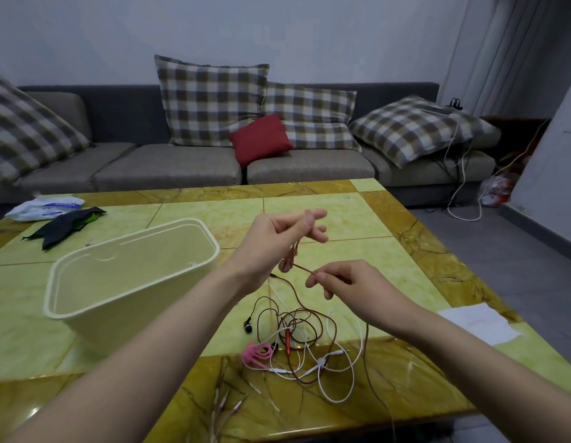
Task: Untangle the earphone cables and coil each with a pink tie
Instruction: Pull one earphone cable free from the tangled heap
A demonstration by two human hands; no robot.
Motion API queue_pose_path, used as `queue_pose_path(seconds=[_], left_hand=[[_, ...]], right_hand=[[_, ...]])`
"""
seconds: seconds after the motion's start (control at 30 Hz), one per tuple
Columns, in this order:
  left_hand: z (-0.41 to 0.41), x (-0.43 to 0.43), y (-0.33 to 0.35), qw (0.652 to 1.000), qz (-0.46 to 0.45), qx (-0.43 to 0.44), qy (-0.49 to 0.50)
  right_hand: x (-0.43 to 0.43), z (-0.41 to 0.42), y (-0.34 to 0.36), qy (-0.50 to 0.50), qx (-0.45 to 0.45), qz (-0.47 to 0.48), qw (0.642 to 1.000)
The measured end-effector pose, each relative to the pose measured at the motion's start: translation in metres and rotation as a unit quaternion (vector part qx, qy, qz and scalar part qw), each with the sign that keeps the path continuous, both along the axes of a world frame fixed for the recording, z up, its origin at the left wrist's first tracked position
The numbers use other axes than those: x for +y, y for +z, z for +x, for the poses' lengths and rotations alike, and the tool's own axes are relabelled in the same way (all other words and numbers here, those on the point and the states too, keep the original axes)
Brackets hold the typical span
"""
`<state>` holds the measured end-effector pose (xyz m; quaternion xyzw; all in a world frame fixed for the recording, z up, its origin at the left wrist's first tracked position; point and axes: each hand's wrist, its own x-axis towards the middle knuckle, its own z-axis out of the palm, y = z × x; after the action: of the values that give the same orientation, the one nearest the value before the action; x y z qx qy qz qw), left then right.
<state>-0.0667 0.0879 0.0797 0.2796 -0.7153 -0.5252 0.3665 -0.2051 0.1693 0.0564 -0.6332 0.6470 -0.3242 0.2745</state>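
Left hand point(277, 235): raised just right of the cream plastic tub point(134, 302), fingers curled, a few small loops of the brown earphone cable point(288, 260) hanging from them. Two fingertips stick out loosely past the loops.

Right hand point(351, 279): further right of the tub and a little lower. Thumb and forefinger pinch the same brown cable, with the other fingers tucked under. A short stretch runs nearly taut between the two hands. From the right hand's pinch the brown cable drops toward the pile below.

Handling, as a judgement: the cable is thin, very light and limp, and holds no shape of its own. Loops will likely spring off the fingers unless kept pinched. A hard tug could tighten knots in the pile or strain the joints at the earbuds. It is best taken along the bare wire near the coil and fed through a light pinch, not pulled by an earbud.

Pile: on the surface point(341, 219), right of the tub's near corner and below both hands. The rest of the brown cable lies there crossed with a white earphone cable point(322, 362). They are not yet separated. Black earbuds point(248, 327) lie on the side of the pile nearest the tub.

Pink ties point(257, 352): on the surface, touching the pile's tub-side edge, unused.

Sheet of paper point(479, 321): far right of the tub, well apart.
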Motion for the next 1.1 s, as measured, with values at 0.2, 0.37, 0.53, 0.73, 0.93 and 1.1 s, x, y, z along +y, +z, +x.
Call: queue_pose_path(seconds=[0.2, 0.37, 0.53, 0.73, 0.93, 1.1], left_hand=[[0.012, -0.004, -0.019, 0.978, -0.019, -0.189, -0.082], [0.016, 0.004, -0.021, 0.963, 0.193, -0.1, -0.16], [0.015, 0.008, -0.018, 0.895, 0.349, 0.117, -0.252], [0.01, 0.006, -0.018, 0.837, 0.333, 0.262, -0.346], [0.0, 0.006, 0.002, 0.873, 0.345, 0.325, -0.117], [0.002, -0.005, 0.004, 0.949, 0.235, 0.206, -0.033]], right_hand=[[0.004, -0.013, 0.02, 0.003, 0.001, -0.009, 1.0], [-0.001, -0.029, 0.032, -0.029, 0.004, -0.067, 0.997], [-0.007, -0.032, 0.027, -0.059, -0.038, -0.105, 0.992], [-0.007, -0.022, 0.001, -0.069, -0.108, -0.059, 0.99], [-0.003, -0.011, -0.013, -0.046, -0.104, -0.031, 0.993], [-0.003, -0.01, -0.01, -0.042, -0.046, -0.023, 0.998]])
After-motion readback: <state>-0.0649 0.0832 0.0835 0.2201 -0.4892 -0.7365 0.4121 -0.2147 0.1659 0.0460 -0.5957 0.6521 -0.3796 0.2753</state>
